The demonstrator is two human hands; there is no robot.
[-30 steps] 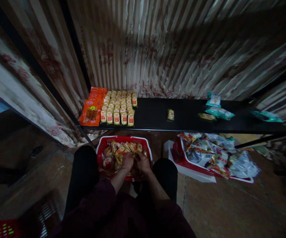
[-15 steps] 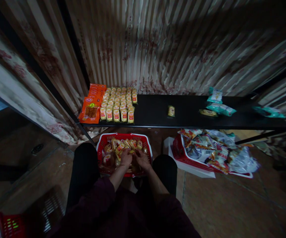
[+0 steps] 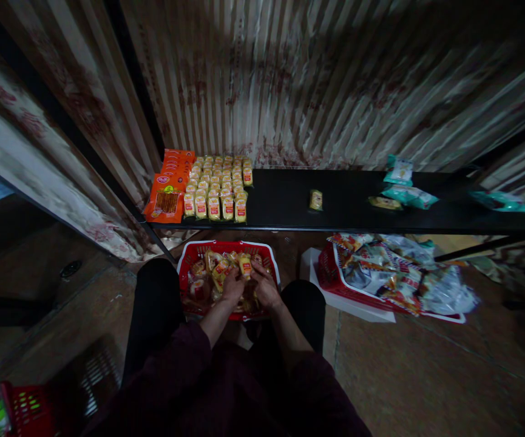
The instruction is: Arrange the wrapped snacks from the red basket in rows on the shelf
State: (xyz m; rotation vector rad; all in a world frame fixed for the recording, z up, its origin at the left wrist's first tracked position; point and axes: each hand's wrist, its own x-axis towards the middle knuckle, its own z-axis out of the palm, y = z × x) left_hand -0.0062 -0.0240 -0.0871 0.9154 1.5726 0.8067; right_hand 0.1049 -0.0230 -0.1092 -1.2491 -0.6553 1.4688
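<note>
The left hand (image 3: 233,286) and right hand (image 3: 266,290) are covering packets (image 3: 199,286) in the red basket (image 3: 224,244); their grip is not showing. The lower left edge is cutting off a second basket (image 3: 2,411). Print on the shelf packets (image 3: 216,191) is proving too small to read.

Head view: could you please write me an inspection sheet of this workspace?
Surface: black shelf, low.
Job's things: red basket of small snack packets, between the person's knees.
Clutter: on the shelf, yellow packet rows, orange packets, one lone packet, teal packets; on the floor, second red basket with mixed bags.
Hands: left hand and right hand both in the red basket, on packets; grip unclear.
Cables: nothing seen.
Surroundings: corrugated wall, tiled floor.
</note>
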